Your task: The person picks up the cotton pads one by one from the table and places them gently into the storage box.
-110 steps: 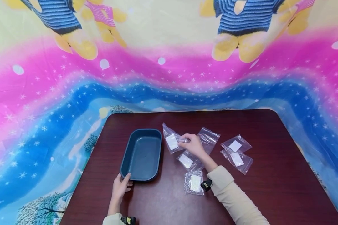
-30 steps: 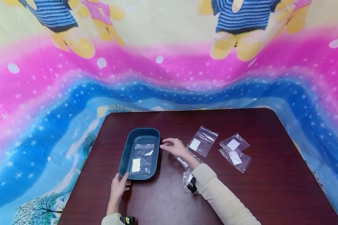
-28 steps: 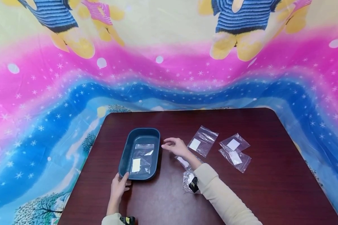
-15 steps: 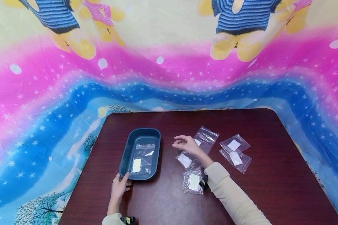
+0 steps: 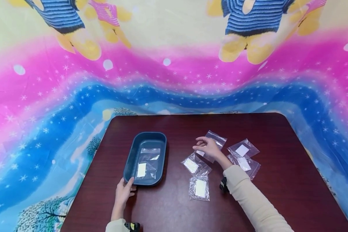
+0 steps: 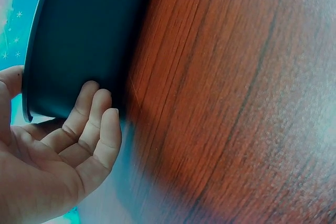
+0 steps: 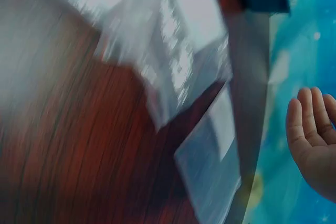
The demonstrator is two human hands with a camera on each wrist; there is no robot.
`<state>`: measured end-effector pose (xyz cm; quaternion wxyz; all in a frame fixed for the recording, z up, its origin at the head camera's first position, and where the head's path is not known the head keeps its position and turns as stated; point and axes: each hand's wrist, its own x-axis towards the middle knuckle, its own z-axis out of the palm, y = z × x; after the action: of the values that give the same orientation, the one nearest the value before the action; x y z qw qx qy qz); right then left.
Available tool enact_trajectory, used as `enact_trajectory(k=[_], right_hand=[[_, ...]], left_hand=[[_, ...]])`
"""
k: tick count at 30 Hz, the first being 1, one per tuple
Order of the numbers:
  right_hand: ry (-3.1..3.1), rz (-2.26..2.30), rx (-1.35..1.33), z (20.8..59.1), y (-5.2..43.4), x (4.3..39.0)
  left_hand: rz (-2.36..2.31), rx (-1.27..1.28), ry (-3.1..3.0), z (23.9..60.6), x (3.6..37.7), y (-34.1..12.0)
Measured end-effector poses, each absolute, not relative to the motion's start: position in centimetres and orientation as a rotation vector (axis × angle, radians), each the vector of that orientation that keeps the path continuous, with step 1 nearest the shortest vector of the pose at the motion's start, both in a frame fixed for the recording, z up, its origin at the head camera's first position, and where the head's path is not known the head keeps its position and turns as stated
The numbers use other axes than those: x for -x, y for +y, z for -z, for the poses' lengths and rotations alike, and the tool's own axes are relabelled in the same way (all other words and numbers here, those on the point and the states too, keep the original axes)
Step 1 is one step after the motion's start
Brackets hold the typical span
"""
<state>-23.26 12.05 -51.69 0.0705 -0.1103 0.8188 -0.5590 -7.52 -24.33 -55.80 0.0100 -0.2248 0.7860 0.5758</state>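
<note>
A dark blue tray (image 5: 130, 161) sits left of centre on the dark wooden table (image 5: 174, 212); one clear zip bag with a white square (image 5: 146, 162) lies inside it. My left hand (image 5: 124, 190) grips the tray's near corner, thumb over the rim and fingers (image 6: 100, 114) curled against the outer wall of the tray (image 6: 84, 30). My right hand (image 5: 207, 147) hovers with relaxed fingers, holding nothing, over the near end of a clear bag (image 5: 218, 139). The right wrist view is blurred: bags (image 7: 178, 77) and the bare palm of the hand (image 7: 312, 135).
More clear bags with white squares lie on the table: two (image 5: 195, 165) (image 5: 200, 188) by my right forearm, two (image 5: 243, 149) (image 5: 245, 165) further right. A bright printed cloth (image 5: 174, 80) hangs behind the table and covers the floor around it.
The bag held 3.7 s ago now lies in the tray. My empty right hand has moved right from beside the tray to over the bags. The left hand has stayed put.
</note>
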Motion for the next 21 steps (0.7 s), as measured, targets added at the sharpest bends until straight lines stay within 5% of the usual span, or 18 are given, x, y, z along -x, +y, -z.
enact_trajectory(k=[21], right_hand=[[2.827,1.16,0.208,54.9,18.5,26.1]], left_hand=[[-1.798,0.686,2.458,55.9,7.6,-24.4]])
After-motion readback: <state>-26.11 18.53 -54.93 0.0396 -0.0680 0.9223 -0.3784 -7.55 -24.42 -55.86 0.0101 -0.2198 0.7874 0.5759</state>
